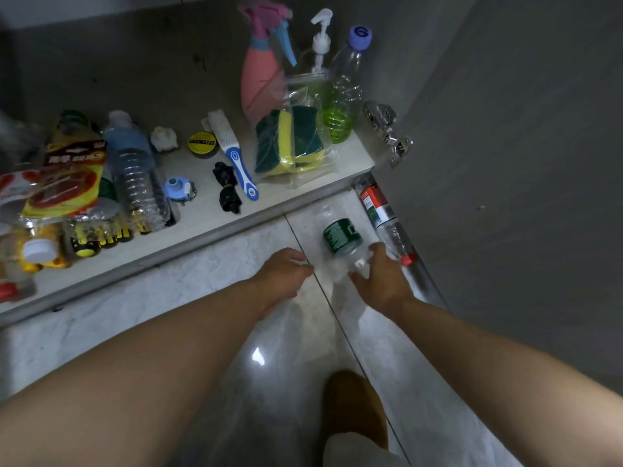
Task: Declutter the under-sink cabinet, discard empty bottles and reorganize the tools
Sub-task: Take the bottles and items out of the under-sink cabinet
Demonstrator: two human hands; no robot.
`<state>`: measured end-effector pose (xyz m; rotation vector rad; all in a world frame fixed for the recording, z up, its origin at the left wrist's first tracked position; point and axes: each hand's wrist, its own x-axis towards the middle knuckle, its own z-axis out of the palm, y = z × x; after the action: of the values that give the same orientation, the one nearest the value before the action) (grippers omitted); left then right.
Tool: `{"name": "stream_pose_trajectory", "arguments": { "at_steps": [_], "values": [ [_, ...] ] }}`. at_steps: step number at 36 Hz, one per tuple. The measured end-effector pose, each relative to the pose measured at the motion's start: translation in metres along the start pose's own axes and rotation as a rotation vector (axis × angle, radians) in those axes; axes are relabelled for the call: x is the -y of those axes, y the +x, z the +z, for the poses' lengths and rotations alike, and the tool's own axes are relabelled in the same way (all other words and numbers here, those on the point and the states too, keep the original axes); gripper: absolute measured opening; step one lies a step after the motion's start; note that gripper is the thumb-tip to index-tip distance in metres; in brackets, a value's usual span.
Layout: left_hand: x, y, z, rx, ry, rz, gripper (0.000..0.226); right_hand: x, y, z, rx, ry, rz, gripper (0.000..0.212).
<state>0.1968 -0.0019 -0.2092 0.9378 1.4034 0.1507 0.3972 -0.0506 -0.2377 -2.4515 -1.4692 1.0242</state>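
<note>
Head view: right grip [381,281] clasps the clear green-labelled plastic bottle [340,235]. Left grip [283,274] curls just beside it, hold impossible to tell.

right grip [377,278] curls round the clear green-label bottle [340,235] lying on the floor tiles [202,281], left grip [283,271] just beside its clear end, fingers curled. a red-label bottle [377,205] lies along the foot of the cabinet door [505,163].

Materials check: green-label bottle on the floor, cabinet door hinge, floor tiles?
Green-label bottle: clear thin plastic, likely PET; the tiles show through it. Hinge: bright bare metal, probably plated steel, going by its sharp glints. Floor tiles: glossy marble-look, probably glazed ceramic; grout lines and a mirror-like light spot.
</note>
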Motion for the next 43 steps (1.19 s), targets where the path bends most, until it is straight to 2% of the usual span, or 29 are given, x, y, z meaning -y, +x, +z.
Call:
{"name": "stream_pose_trajectory", "arguments": {
  "at_steps": [3,5,9,11,19,25,29,32,34,37,39,41,43],
  "values": [
    [0.0,-0.004,-0.004,0.009,0.062,0.019,0.019,0.002,0.012,-0.007,-0.161,-0.233,-0.032,0.069],
    [0.001,-0.007,-0.008,0.009,0.135,0.045,0.022,0.004,0.019,-0.011,-0.21,-0.391,-0.048,0.072],
    [0.002,-0.013,-0.018,0.017,0.293,0.099,0.026,0.007,0.023,-0.014,-0.165,-0.68,-0.101,0.088],
    [0.002,-0.015,-0.025,0.025,0.336,0.117,0.026,0.009,0.023,-0.013,-0.142,-0.743,-0.129,0.088],
    [-0.014,-0.034,-0.064,0.045,0.61,0.247,0.026,0.027,0.007,-0.018,-0.085,-0.814,-0.232,0.078],
    [-0.032,-0.07,-0.124,-0.029,0.801,0.409,0.024,0.085,-0.01,-0.037,0.037,-0.54,-0.556,0.049],
    [-0.029,-0.095,-0.176,-0.243,0.78,0.548,0.017,0.139,-0.024,-0.043,0.176,-0.446,-0.688,0.032],
    [-0.012,-0.109,-0.218,-0.518,0.708,0.625,0.021,0.183,-0.03,-0.036,0.233,-0.386,-0.707,0.024],
    [0.001,-0.117,-0.242,-0.698,0.64,0.609,0.026,0.211,-0.03,-0.026,0.237,-0.333,-0.707,0.024],
    [0.021,-0.123,-0.274,-0.959,0.572,0.472,0.022,0.25,-0.028,-0.004,0.202,-0.253,-0.668,0.036],
    [0.032,-0.125,-0.292,-1.082,0.546,0.292,0.031,0.274,-0.027,0.012,0.169,-0.189,-0.618,0.05],
    [0.042,-0.126,-0.307,-1.118,0.523,0.111,0.051,0.296,-0.026,0.029,0.136,-0.169,-0.581,0.057],
    [0.051,-0.126,-0.319,-1.122,0.485,0.021,0.063,0.312,-0.026,0.043,0.11,-0.167,-0.526,0.061]
  ]
}}
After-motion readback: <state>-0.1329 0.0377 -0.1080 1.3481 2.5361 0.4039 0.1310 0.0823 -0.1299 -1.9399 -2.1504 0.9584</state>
